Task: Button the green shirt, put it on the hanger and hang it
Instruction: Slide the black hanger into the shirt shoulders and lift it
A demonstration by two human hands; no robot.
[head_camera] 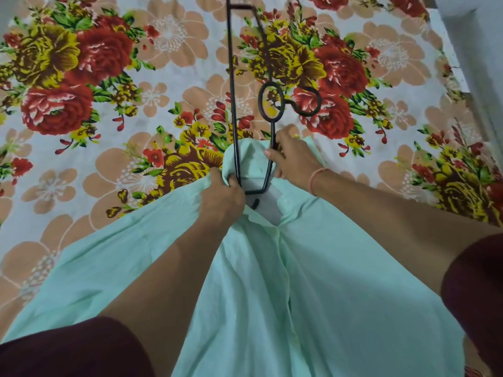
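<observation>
floral bedsheet [136,164] | left hand [221,198] pinching green shirt [245,281] collar | right hand [292,156] closed around hanger [269,110]

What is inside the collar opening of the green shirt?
One end of the black hanger goes into the shirt collar, beside a white label. Fabric and the left hand cover anything deeper.

We wear short, dark maroon sleeves [81,346] on both arms, leaving our forearms bare. A thin pinkish-orange thread band [315,180] circles our right wrist. Our left hand [221,198] and right hand [292,156] carry no rings or gloves.
</observation>
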